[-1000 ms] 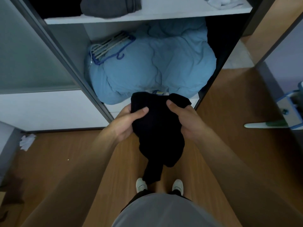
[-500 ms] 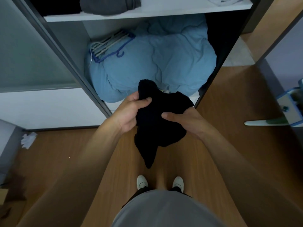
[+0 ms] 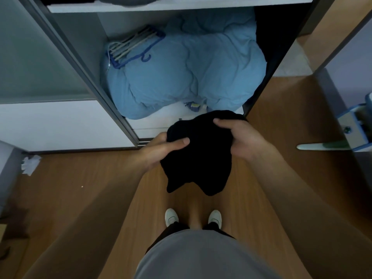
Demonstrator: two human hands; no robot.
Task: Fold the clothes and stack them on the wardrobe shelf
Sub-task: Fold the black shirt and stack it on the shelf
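Black garment [image 3: 199,158] hangs bunched between both hands, left hand [image 3: 165,150] and right hand [image 3: 241,139] each gripping its upper edge before the wardrobe shelf [image 3: 181,6].

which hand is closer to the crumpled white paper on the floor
Left. The left hand grips the black garment on the side toward the crumpled white paper; the right hand grips its far side.
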